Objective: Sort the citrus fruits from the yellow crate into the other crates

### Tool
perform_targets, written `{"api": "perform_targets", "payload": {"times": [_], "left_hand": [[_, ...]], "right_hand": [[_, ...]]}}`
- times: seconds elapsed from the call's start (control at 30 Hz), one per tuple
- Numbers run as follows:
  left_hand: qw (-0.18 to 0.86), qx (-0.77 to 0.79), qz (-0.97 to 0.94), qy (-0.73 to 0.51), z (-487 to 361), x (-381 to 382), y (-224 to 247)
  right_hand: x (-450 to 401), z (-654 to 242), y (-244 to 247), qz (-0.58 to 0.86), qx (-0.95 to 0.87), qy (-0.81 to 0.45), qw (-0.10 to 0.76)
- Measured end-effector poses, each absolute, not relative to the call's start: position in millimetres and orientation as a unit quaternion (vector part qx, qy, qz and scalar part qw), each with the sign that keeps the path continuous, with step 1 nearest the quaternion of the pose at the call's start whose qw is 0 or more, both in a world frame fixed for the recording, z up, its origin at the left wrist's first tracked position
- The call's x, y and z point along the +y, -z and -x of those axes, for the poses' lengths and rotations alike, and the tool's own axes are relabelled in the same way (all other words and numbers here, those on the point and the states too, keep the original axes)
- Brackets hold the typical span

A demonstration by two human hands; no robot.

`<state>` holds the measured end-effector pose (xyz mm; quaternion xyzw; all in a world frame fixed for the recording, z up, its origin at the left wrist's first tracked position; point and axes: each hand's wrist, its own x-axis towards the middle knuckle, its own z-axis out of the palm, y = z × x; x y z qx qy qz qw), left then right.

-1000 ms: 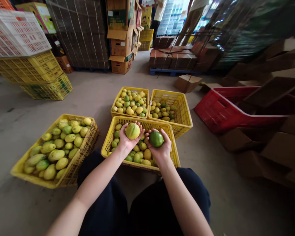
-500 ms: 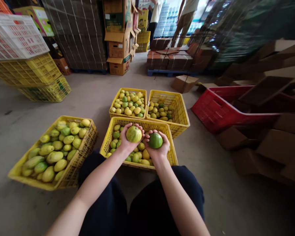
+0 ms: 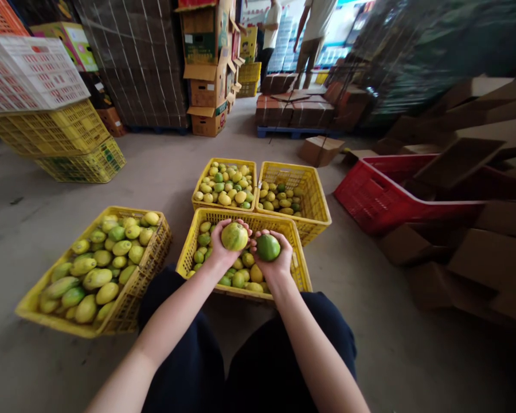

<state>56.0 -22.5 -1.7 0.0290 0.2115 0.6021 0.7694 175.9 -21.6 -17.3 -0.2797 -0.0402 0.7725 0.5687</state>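
Observation:
Cupped in my left hand (image 3: 217, 245) is a round yellow fruit with green streaks (image 3: 234, 236); its exact kind is unclear. My right hand (image 3: 285, 259) cradles a dark green round fruit (image 3: 268, 248), fingers curled around its side and underneath. Both palms face up, close together, above the front yellow crate (image 3: 303, 267). Inside that crate lie green and yellow fruits (image 3: 241, 278), partly hidden by my hands and forearms.
A yellow crate (image 3: 159, 244) heaped with longer yellow-green fruits stands at left. Behind the front crate are a full crate (image 3: 195, 189) and a partly filled one (image 3: 316, 201). At right sit a red crate (image 3: 365, 195) and cardboard boxes (image 3: 485, 258). Two people stand far back.
The green fruit and my right hand have shifted slightly left, and that fruit has turned a little. My left hand stays nearly still. The view has tilted up slightly.

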Motion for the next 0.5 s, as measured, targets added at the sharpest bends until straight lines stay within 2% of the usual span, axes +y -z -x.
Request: {"api": "perform_targets", "payload": {"times": [0.23,0.5], "left_hand": [[0.741,0.159,0.1,-0.645,-43,-3,12],[0.689,0.209,0.116,-0.684,-39,-1,4]], "right_hand": [[8,-171,-2,0.362,-0.071,-0.781,0.504],[30,-176,16,0.378,-0.011,-0.739,0.557]]}}
